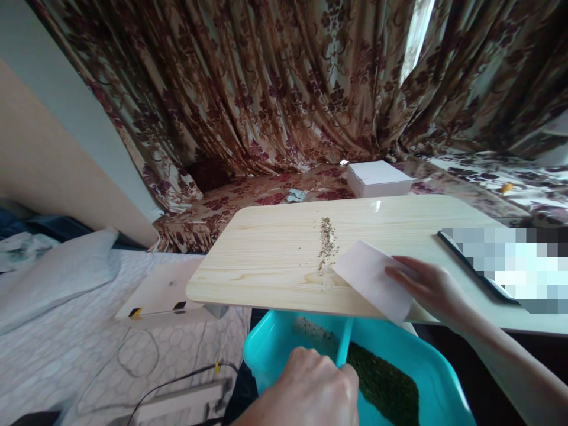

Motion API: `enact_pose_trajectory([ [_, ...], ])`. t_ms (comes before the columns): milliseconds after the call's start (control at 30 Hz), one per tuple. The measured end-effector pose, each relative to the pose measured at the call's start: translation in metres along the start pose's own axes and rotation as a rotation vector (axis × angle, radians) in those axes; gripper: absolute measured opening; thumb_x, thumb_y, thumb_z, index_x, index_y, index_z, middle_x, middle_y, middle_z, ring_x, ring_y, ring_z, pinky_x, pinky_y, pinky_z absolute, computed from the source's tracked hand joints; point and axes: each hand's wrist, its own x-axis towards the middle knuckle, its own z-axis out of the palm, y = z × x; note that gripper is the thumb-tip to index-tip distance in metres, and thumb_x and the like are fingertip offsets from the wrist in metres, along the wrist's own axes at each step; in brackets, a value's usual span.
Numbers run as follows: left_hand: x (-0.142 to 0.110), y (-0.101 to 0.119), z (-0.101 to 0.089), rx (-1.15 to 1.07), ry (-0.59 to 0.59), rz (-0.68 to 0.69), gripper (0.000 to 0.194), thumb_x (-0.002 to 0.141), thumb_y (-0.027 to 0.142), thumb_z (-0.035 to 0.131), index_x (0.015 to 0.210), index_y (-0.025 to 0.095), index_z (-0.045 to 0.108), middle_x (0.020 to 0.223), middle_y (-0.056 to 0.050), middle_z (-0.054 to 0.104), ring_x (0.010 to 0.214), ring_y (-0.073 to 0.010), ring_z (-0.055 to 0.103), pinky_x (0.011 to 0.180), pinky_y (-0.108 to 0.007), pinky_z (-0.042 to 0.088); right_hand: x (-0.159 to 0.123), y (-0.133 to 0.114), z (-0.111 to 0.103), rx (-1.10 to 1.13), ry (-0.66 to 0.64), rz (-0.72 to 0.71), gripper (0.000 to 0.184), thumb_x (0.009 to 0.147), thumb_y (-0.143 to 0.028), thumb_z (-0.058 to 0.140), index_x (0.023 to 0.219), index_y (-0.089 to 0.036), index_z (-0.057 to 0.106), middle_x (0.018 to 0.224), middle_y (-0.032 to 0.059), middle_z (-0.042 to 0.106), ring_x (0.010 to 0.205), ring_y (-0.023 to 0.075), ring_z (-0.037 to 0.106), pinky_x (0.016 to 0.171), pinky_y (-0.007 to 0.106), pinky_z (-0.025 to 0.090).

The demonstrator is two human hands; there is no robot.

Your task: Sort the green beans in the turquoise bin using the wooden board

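Pale pine makes up the tabletop [275, 260], which spans the view with a flowered curtain [284, 83] and matching cloth behind it, a white box [377, 177] at the far edge and a quilted bed to the left. A turquoise dustpan [399, 355] sits just under the near edge, already heaped with dark green grains, placed where anything pushed off the wood would drop in. The left hand [306, 390] is closed around its upright handle. The right hand [430, 287] presses flat, fingers extended, on a white card [370, 278] tilted like a scraper, just beside a thin line of grains [327, 245].
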Motion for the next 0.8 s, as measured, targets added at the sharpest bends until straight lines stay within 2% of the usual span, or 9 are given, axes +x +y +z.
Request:
enact_pose_trajectory([
  [233,0.003,0.004,-0.004,-0.046,0.037,0.042,0.026,0.091,0.012,0.05,0.1,0.012,0.074,0.09,-0.018,0.076,0.08,-0.0315,0.073,0.071,-0.038,0.051,-0.008,-0.015,0.014,0.091,-0.177,-0.009,0.043,0.083,-0.055,0.06,0.092,-0.017,0.078,0.076,0.0055,0.08,0.063,0.0238,0.071,0.05,0.03,0.054],
  [433,0.006,-0.002,0.008,-0.062,0.089,0.069,0.022,0.09,0.017,0.051,0.093,0.016,0.072,0.084,-0.016,0.076,0.075,-0.0293,0.071,0.068,-0.036,0.049,-0.024,-0.05,0.023,0.132,-0.392,-0.034,0.043,0.089,-0.048,0.055,0.099,-0.014,0.079,0.076,0.0053,0.079,0.061,0.0207,0.069,0.047,0.027,0.052],
  [567,0.006,-0.006,0.016,-0.1,0.131,0.058,0.021,0.09,0.017,0.051,0.09,0.017,0.072,0.079,-0.013,0.075,0.073,-0.0276,0.071,0.07,-0.036,0.051,-0.031,-0.067,0.021,0.074,-0.482,-0.1,0.037,0.09,-0.042,0.054,0.097,-0.016,0.079,0.073,0.0029,0.078,0.058,0.0172,0.066,0.044,0.023,0.048],
  [633,0.004,-0.01,0.017,-0.072,0.083,0.019,0.024,0.089,0.016,0.049,0.094,0.014,0.073,0.083,-0.015,0.075,0.077,-0.0298,0.072,0.072,-0.037,0.052,-0.03,-0.065,0.016,0.035,-0.419,-0.154,0.034,0.091,-0.04,0.055,0.099,-0.019,0.08,0.078,0.0032,0.08,0.058,0.0169,0.068,0.046,0.024,0.05],
  [700,-0.001,-0.014,0.017,-0.038,0.045,-0.022,0.029,0.09,0.014,0.047,0.1,0.012,0.073,0.09,-0.017,0.076,0.084,-0.0331,0.072,0.076,-0.04,0.052,-0.026,-0.056,0.008,0.006,-0.233,-0.217,0.035,0.092,-0.042,0.056,0.104,-0.021,0.08,0.086,0.0049,0.083,0.061,0.0188,0.071,0.052,0.027,0.056],
  [767,-0.009,-0.021,0.017,-0.046,0.068,-0.053,0.032,0.092,0.014,0.044,0.105,0.012,0.073,0.097,-0.017,0.075,0.092,-0.0349,0.072,0.083,-0.043,0.052,-0.019,-0.047,-0.001,-0.041,-0.035,-0.277,0.036,0.091,-0.045,0.056,0.104,-0.022,0.081,0.088,0.0063,0.084,0.065,0.0217,0.074,0.059,0.031,0.059],
  [800,-0.013,-0.025,0.017,-0.072,0.089,-0.067,0.033,0.094,0.014,0.042,0.106,0.013,0.073,0.098,-0.017,0.075,0.096,-0.0348,0.071,0.086,-0.044,0.051,-0.015,-0.043,-0.005,-0.08,0.016,-0.294,0.035,0.09,-0.046,0.057,0.102,-0.023,0.081,0.087,0.0065,0.084,0.065,0.0224,0.075,0.06,0.032,0.059],
])
